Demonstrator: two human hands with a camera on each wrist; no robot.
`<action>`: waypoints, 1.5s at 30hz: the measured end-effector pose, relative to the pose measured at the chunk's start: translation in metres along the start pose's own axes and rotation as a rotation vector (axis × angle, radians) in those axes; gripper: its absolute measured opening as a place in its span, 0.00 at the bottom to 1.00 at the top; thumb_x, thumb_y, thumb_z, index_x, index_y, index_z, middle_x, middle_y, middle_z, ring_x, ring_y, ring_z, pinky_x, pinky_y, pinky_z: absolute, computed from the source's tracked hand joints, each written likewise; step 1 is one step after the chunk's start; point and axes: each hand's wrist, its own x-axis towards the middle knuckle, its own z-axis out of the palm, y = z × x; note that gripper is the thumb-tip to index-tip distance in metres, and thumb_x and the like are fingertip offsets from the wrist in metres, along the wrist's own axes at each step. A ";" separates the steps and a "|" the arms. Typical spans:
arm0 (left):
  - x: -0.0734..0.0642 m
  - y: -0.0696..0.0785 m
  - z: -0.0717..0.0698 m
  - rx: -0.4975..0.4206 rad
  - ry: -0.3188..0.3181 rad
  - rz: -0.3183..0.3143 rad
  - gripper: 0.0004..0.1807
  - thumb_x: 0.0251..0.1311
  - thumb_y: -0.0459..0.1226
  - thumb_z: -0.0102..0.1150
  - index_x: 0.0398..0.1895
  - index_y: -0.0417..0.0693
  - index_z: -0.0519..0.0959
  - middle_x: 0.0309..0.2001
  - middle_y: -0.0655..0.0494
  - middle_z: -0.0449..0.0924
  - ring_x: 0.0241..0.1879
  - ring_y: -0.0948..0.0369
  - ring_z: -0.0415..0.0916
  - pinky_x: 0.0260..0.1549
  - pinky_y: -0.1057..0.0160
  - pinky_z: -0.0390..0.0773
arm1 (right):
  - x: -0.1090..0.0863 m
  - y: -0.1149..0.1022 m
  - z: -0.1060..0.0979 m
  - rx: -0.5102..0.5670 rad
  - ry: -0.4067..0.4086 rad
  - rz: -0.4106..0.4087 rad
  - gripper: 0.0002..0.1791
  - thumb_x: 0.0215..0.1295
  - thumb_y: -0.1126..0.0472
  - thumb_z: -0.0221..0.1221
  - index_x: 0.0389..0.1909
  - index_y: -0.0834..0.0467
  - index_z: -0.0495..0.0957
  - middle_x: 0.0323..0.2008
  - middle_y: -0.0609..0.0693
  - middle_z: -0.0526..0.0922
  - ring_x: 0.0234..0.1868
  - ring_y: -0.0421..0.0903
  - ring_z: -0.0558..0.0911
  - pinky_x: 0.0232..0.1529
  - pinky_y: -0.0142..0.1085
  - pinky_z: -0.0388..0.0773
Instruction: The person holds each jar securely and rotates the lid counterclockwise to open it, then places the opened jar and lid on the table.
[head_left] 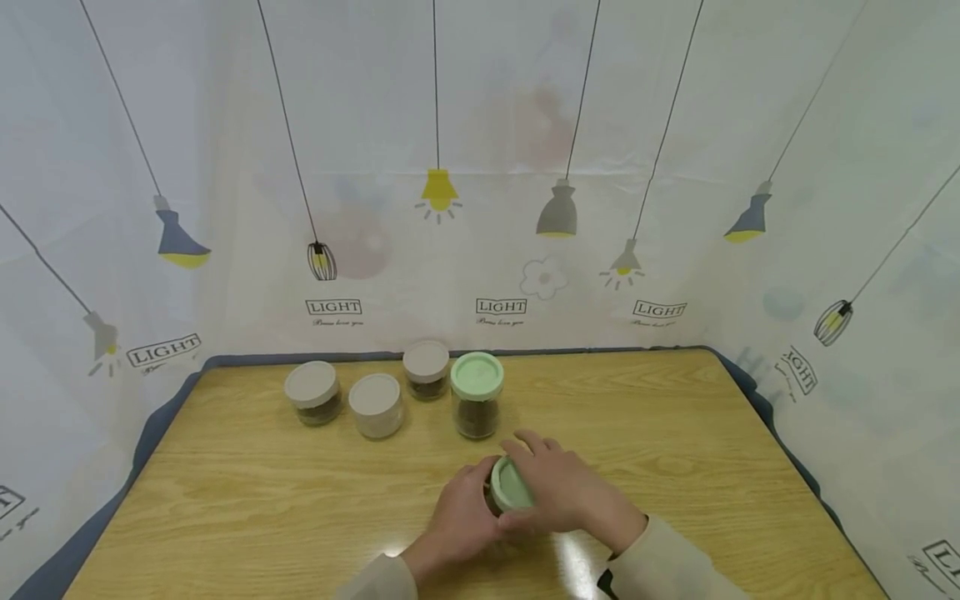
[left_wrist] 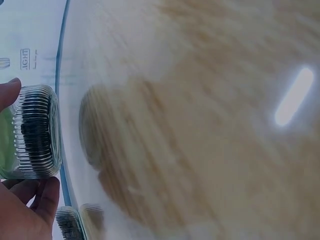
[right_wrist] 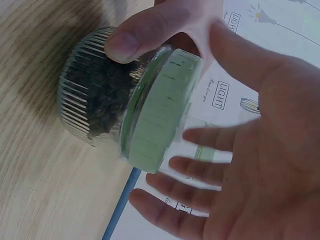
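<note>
A ribbed glass jar with dark contents and a green lid is gripped by my left hand, low over the near middle of the table. Its thumb lies along one side of the glass in the right wrist view, and fingertips press the other side in the left wrist view. My right hand is around the lid from the right, overlapping it in the head view. From the right wrist, its fingers look spread and fairly straight, with the lid between them and the thumb side, not curled onto it.
Behind the hands stands a taller jar with a green lid and dark contents. To its left are three short jars with pale grey lids: one farther back, one nearer and one leftmost. A printed sheet borders the wooden table.
</note>
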 end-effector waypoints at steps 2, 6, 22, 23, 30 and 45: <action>0.000 0.000 -0.002 -0.012 -0.004 -0.002 0.50 0.34 0.63 0.75 0.64 0.53 0.71 0.50 0.58 0.80 0.48 0.59 0.76 0.46 0.56 0.78 | 0.000 -0.001 0.001 -0.009 0.037 0.036 0.48 0.54 0.34 0.65 0.69 0.58 0.63 0.66 0.62 0.67 0.61 0.65 0.72 0.51 0.59 0.75; 0.000 0.000 -0.003 -0.047 -0.025 -0.016 0.52 0.32 0.65 0.75 0.65 0.56 0.71 0.49 0.61 0.80 0.48 0.60 0.75 0.44 0.58 0.77 | 0.002 -0.003 0.006 -0.037 0.080 0.108 0.46 0.58 0.31 0.59 0.67 0.58 0.65 0.60 0.62 0.71 0.55 0.61 0.75 0.43 0.56 0.79; 0.002 0.002 -0.006 -0.054 -0.055 -0.061 0.51 0.34 0.62 0.76 0.64 0.51 0.71 0.50 0.58 0.79 0.46 0.60 0.74 0.43 0.58 0.78 | 0.006 -0.008 0.011 -0.042 0.059 0.077 0.43 0.55 0.41 0.67 0.64 0.64 0.67 0.54 0.61 0.73 0.53 0.59 0.73 0.44 0.50 0.79; 0.002 0.002 -0.005 -0.045 -0.050 -0.056 0.51 0.34 0.61 0.76 0.64 0.51 0.71 0.50 0.58 0.79 0.46 0.60 0.74 0.43 0.58 0.77 | 0.006 -0.008 0.010 -0.041 0.049 0.060 0.44 0.55 0.43 0.68 0.65 0.64 0.65 0.56 0.61 0.73 0.55 0.59 0.73 0.46 0.50 0.79; 0.001 0.002 -0.003 -0.014 -0.038 -0.011 0.49 0.38 0.61 0.74 0.65 0.50 0.69 0.52 0.57 0.80 0.49 0.58 0.77 0.47 0.57 0.78 | 0.003 -0.010 0.003 -0.043 0.016 -0.061 0.47 0.48 0.58 0.75 0.68 0.61 0.63 0.62 0.56 0.71 0.61 0.58 0.71 0.53 0.50 0.77; 0.001 0.005 -0.005 -0.055 -0.035 0.012 0.49 0.37 0.62 0.74 0.64 0.53 0.71 0.50 0.61 0.81 0.48 0.59 0.76 0.45 0.57 0.78 | 0.006 -0.013 0.017 -0.135 0.196 0.196 0.50 0.54 0.26 0.57 0.65 0.62 0.67 0.55 0.65 0.73 0.50 0.61 0.77 0.37 0.51 0.80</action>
